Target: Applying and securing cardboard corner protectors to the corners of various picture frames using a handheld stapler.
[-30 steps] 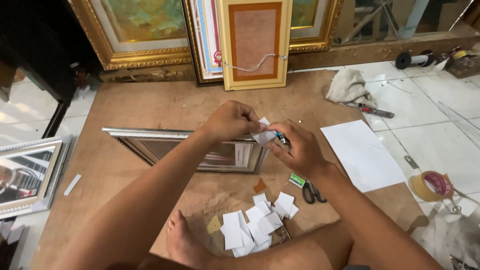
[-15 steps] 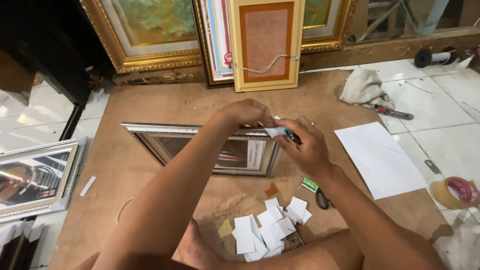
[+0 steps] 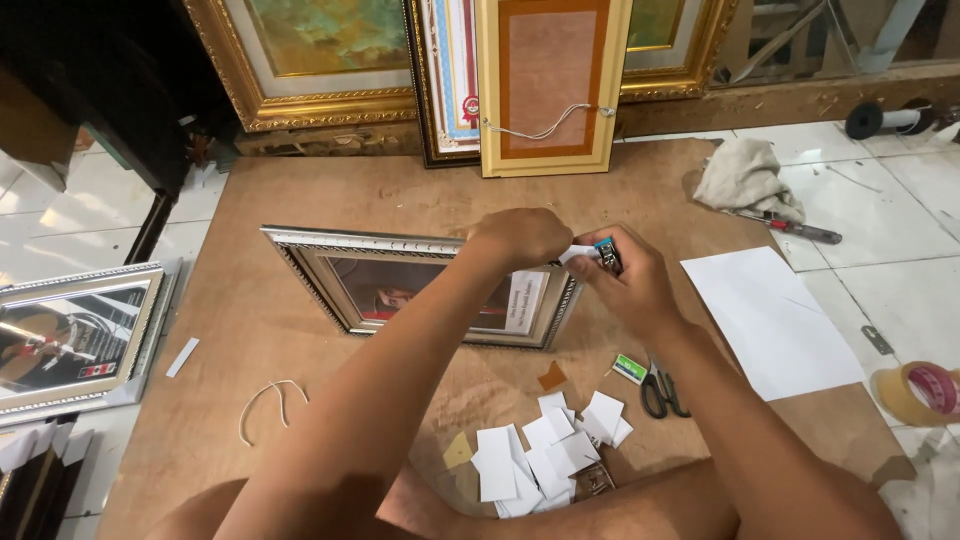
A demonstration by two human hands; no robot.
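A silver picture frame (image 3: 320, 262) with a photo lies flat on a brown board (image 3: 330, 195) in front of me. My left hand (image 3: 520, 238) and my right hand (image 3: 625, 280) meet over the frame's right end. The left hand pinches a small white paper piece (image 3: 578, 254). In the right hand sits a small dark tool with a blue part (image 3: 605, 252), pressed against that paper. A heap of several white paper pieces (image 3: 545, 455) sits near my leg below the frame.
Scissors (image 3: 662, 392) and a small green-and-white box (image 3: 630, 369) lie right of the heap, beside a white sheet (image 3: 768, 318). A tape roll (image 3: 915, 392) is far right. Gold frames (image 3: 550, 85) lean at the back. A rag (image 3: 745, 178), another framed photo (image 3: 70, 335) and a string loop (image 3: 265, 400) lie around.
The view has shifted, so the frame and hands sit further right in the picture. Both hands stay together at the frame's right end on the paper piece.
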